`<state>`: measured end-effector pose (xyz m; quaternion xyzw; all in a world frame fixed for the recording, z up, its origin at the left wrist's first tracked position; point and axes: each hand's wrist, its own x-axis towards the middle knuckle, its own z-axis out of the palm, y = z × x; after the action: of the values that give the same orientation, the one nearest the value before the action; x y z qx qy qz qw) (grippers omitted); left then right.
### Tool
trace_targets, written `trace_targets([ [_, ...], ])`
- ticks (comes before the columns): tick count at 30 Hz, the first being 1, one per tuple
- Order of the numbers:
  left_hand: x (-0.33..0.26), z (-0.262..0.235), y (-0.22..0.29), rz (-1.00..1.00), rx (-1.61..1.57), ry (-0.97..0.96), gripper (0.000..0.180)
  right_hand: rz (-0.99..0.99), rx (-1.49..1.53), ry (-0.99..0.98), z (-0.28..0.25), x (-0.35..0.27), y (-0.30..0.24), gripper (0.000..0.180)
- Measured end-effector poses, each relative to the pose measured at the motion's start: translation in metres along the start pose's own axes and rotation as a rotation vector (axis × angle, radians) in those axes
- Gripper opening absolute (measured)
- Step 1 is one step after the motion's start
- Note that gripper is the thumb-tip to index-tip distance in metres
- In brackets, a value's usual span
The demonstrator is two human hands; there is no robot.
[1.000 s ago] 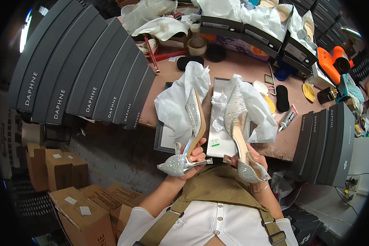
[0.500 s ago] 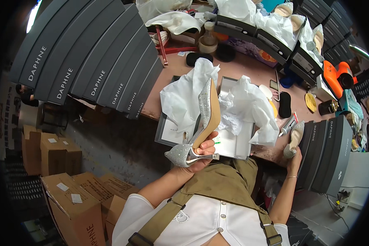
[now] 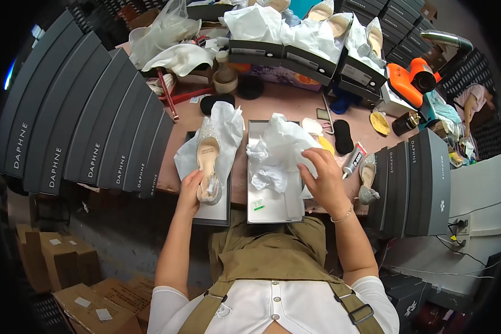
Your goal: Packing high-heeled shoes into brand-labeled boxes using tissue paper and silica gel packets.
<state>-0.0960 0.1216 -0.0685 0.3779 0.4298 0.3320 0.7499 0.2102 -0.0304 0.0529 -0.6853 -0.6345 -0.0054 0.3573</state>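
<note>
My left hand (image 3: 191, 193) is closed around the back part of a silver glittery heeled shoe (image 3: 209, 146). The shoe's toe points away from me, its beige insole faces up, and it lies over white tissue paper (image 3: 236, 123) on a dark box part. To the right is an open shoebox (image 3: 253, 189) with crumpled tissue paper (image 3: 286, 139) in it. Over its right edge hovers my right hand (image 3: 327, 182), fingers apart and holding nothing, close to the paper. A second silver shoe (image 3: 367, 179) rests on the table at the right, beside stacked boxes.
Dark grey shoeboxes (image 3: 55, 128) are stacked high at the left, more (image 3: 426, 183) at the right. Open boxes of shoes (image 3: 312, 58) line the table's back. A glue tube (image 3: 354, 160), a black oval pad (image 3: 343, 137) and an orange tool (image 3: 404, 83) lie right. Cartons (image 3: 69, 256) stand lower left.
My left hand has brought its shoe down onto the tissue paper and turned the insole up. My right hand has let go of the second shoe and moved left to the open shoebox.
</note>
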Motion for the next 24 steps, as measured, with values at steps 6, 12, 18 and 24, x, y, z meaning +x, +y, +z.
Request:
trace_targets([
  [6,0.022,-0.031,0.000,0.511,0.541,0.395,0.034,0.111,0.227,-0.297,0.047,0.025,-0.019,0.045],
  [12,-0.065,0.087,0.022,0.722,0.590,0.014,0.061,0.261,0.325,-0.127,0.157,-0.001,0.026,0.037],
  [18,-0.073,0.125,-0.014,0.368,0.301,-0.373,0.069,0.433,1.119,-0.170,0.042,0.004,-0.053,0.029],
  [24,-0.092,0.114,0.010,0.394,0.777,-0.577,0.037,0.606,1.114,0.179,0.002,-0.040,-0.014,0.023],
])
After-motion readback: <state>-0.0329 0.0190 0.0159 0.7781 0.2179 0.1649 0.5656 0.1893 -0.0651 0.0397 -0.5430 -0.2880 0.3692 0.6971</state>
